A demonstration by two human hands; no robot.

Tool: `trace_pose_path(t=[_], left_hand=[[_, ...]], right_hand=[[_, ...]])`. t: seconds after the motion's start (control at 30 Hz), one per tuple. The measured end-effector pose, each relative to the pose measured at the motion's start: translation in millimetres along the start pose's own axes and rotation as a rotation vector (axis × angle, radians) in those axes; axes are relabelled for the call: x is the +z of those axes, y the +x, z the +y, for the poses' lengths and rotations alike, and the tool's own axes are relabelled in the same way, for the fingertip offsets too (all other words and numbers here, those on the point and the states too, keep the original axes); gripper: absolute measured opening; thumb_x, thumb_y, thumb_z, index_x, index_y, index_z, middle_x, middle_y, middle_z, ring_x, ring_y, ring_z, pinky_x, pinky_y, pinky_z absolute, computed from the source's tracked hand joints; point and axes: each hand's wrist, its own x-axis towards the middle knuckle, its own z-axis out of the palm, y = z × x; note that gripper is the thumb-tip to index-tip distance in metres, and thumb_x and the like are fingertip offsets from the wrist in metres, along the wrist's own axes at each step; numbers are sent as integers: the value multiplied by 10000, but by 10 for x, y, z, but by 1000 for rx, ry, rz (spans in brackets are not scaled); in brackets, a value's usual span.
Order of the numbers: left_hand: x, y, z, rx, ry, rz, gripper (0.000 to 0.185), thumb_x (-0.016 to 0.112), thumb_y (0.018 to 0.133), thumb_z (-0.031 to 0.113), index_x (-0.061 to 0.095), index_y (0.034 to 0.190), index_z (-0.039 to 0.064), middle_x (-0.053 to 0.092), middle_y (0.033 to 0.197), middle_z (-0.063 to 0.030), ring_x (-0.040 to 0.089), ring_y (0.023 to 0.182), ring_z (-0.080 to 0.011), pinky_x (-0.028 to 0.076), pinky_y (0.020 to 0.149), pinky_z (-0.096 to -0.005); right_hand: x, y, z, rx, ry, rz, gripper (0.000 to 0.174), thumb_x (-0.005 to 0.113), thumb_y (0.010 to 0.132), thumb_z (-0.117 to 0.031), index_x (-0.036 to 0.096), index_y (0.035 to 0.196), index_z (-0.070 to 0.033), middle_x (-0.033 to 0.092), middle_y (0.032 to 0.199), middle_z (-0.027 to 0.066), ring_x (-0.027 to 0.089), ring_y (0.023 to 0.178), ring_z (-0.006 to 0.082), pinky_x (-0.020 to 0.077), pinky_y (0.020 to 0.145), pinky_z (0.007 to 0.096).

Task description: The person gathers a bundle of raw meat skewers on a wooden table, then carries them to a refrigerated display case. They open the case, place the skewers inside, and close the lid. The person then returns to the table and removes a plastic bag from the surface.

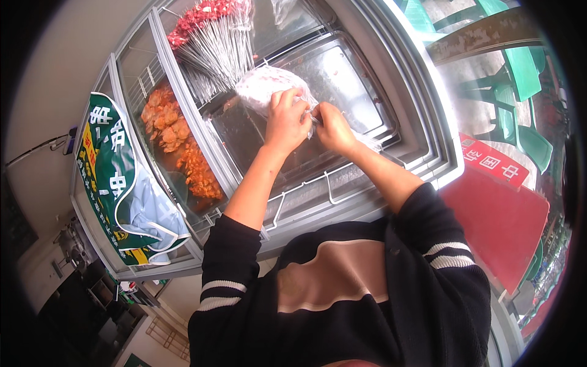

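A bundle wrapped in a clear plastic bag, pale and pinkish inside, is held over a dark metal tray in an open display freezer. My left hand grips the near side of the bag with bent fingers. Close beside it, my right hand is closed on the gathered plastic. Thin pale sticks show past my right wrist, apparently from the same bundle. Just beyond the bag lies a fan of metal skewers tipped with red meat, partly under plastic.
Orange marinated meat lies under the glass at left. A sliding-lid frame divides the freezer. Green printed cloth drapes its left end. White wire rails run along the near edge. A red table and green chairs stand at right.
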Motion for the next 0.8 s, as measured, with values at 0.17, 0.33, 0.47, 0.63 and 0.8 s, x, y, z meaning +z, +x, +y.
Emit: trace_pose_path(t=[0.17, 0.33, 0.47, 0.63, 0.8], left_hand=[[181, -257, 14, -3, 23, -57, 231, 757, 708, 91, 690, 921, 35, 586, 1249, -116, 504, 1195, -346, 449, 999, -495], [328, -265, -56, 129, 125, 20, 202, 741, 677, 92, 667, 858, 42, 620, 1085, -77, 556, 1094, -299, 457, 931, -476], [293, -194, -118, 142, 126, 32, 169, 725, 687, 87, 659, 838, 46, 624, 1052, -70, 572, 1050, -292, 460, 904, -463], [172, -177, -95, 127, 57, 78, 166, 715, 691, 78, 671, 844, 31, 632, 1061, -73, 579, 1050, -292, 472, 877, -445], [115, -153, -40, 221, 120, -30, 161, 704, 686, 58, 689, 838, 7, 647, 1100, -79, 572, 1076, -295, 481, 851, -441]], right_hand=[[-14, -25, -41, 159, -27, -17, 236, 631, 746, 47, 540, 954, -17, 636, 870, 212, 622, 864, 453, 497, 755, 493], [-3, -13, -97, 193, -35, 41, 255, 650, 721, 59, 519, 925, -19, 627, 854, 221, 618, 845, 456, 490, 745, 495], [5, 2, -136, 140, -92, 59, 265, 651, 707, 52, 514, 922, -20, 627, 818, 212, 625, 809, 446, 494, 717, 490], [15, -13, -139, 190, -108, 32, 248, 643, 728, 56, 511, 921, -23, 617, 837, 210, 619, 848, 451, 488, 749, 500], [34, -8, -90, 130, -109, 73, 263, 670, 706, 37, 519, 912, -28, 630, 796, 202, 628, 778, 439, 493, 687, 488]])
